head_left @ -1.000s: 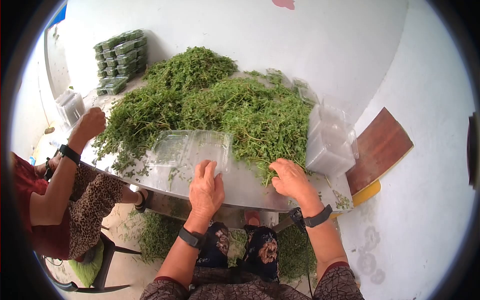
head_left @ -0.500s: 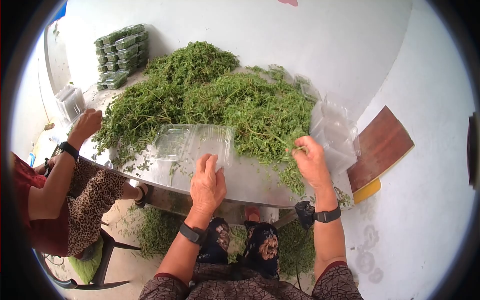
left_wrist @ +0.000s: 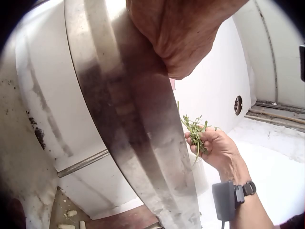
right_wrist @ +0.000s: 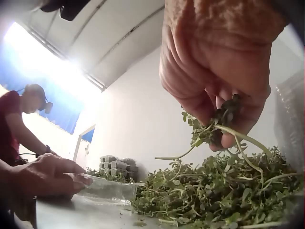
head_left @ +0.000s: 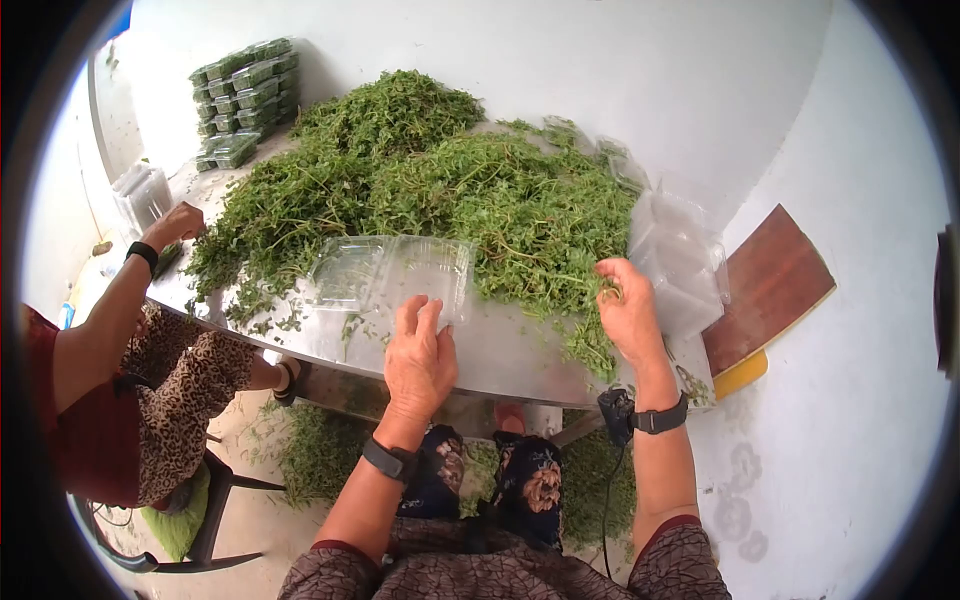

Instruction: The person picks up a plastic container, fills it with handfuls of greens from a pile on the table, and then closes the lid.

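A large heap of leafy green stems (head_left: 440, 190) covers much of the metal table. At its near side lies a clear plastic clamshell box (head_left: 435, 272), lid opened out flat to the left. My left hand (head_left: 420, 352) is at the box's near edge, fingers loosely bent and fingertips right at the rim. Above the heap's right front, my right hand (head_left: 630, 312) pinches a few green sprigs (right_wrist: 202, 136) between thumb and fingers. Their leaves and pale stems hang below the fingertips in the right wrist view. In the left wrist view, the left hand's fingers are out of frame.
Empty clear boxes (head_left: 680, 265) stand nested at the table's right end, near a reddish-brown board (head_left: 770, 285). Filled boxes (head_left: 245, 95) are stacked at the back left. Another person's hand (head_left: 178, 225) works at the left end. More greens (head_left: 325, 460) lie on the floor.
My right hand has gone from the heap's front edge up and to the right, and now holds sprigs. My left hand has stayed by the box. The other person's arm has shifted.
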A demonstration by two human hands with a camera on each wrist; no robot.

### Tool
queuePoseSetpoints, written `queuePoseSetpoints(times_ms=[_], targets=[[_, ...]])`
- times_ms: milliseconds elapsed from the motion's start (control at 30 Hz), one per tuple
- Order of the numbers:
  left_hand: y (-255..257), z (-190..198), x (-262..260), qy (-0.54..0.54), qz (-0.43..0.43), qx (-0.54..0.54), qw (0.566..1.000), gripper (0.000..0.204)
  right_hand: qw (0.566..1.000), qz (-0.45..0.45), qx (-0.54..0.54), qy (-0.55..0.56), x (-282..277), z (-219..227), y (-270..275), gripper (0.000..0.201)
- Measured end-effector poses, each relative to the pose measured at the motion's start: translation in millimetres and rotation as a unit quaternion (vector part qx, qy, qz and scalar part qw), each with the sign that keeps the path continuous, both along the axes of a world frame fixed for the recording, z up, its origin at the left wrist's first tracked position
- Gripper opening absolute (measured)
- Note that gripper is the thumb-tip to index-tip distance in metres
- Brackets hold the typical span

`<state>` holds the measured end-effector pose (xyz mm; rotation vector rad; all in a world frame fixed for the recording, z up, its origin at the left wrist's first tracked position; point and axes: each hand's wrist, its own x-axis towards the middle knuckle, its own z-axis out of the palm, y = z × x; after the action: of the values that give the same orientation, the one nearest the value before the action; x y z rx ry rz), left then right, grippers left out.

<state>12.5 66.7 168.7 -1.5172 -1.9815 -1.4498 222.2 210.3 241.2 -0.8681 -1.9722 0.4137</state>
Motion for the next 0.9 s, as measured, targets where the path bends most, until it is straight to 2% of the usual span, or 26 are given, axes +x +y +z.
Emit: queuePoseSetpoints(times_ms=[100,133,167,233,267,300,400,433,500,633,700,733,767,833,867,900], targets=[[0,0,1,0.008,0.001,0.009,1.000,0.036,0.998,-0.040,-0.022,-0.053,-17,17,1,0.029],[0,0,1,0.010,-0.001,0.012,1.000,0.037,0.995,-0.045,0.026,-0.086,-25,22,1,0.027],[0,0,1,0.010,0.003,0.013,1.000,0.037,0.995,-0.041,0.028,-0.086,-32,21,3,0.027],[0,0,0,0.009,-0.003,0.000,1.000,0.037,0.982,-0.038,0.056,-0.176,-48,22,4,0.027],[-1,0,0,0.010,0.000,0.001,1.000,0.037,0.967,-0.043,-0.039,-0.250,-54,26,2,0.040],[-1,1,0,0.007,-0.004,0.001,1.000,0.037,0.967,-0.040,-0.037,-0.250,-59,24,3,0.040],[-1,1,0,0.003,-0.010,0.003,1.000,0.037,0.939,-0.024,-0.003,-0.344,-70,14,5,0.053],[-1,1,0,0.003,-0.014,0.005,1.000,0.036,0.938,-0.022,-0.002,-0.345,-71,9,8,0.053],[-1,1,0,-0.003,-0.016,0.005,1.000,0.036,0.939,-0.051,0.066,-0.334,-74,-4,18,0.035],[-2,1,0,-0.006,-0.018,0.001,1.000,0.035,0.932,-0.025,0.106,-0.345,-64,-14,28,0.021],[-2,2,0,-0.010,-0.019,0.001,1.000,0.035,0.945,-0.027,0.107,-0.308,-60,-8,26,0.008],[-2,2,0,-0.014,-0.021,-0.002,1.000,0.035,0.959,-0.035,0.098,-0.264,-55,-3,24,0.009],[-2,2,0,-0.015,-0.021,-0.002,1.000,0.035,0.959,-0.036,0.098,-0.264,-51,5,21,0.009],[-2,3,1,-0.016,-0.016,-0.005,1.000,0.034,0.992,-0.041,0.013,-0.118,-39,26,11,0.010],[-1,2,1,-0.017,-0.020,-0.005,1.000,0.034,0.992,-0.045,0.013,-0.119,-32,36,7,0.010],[0,1,1,-0.013,-0.017,0.000,1.000,0.034,0.996,-0.053,-0.014,-0.074,-26,45,2,0.011]])
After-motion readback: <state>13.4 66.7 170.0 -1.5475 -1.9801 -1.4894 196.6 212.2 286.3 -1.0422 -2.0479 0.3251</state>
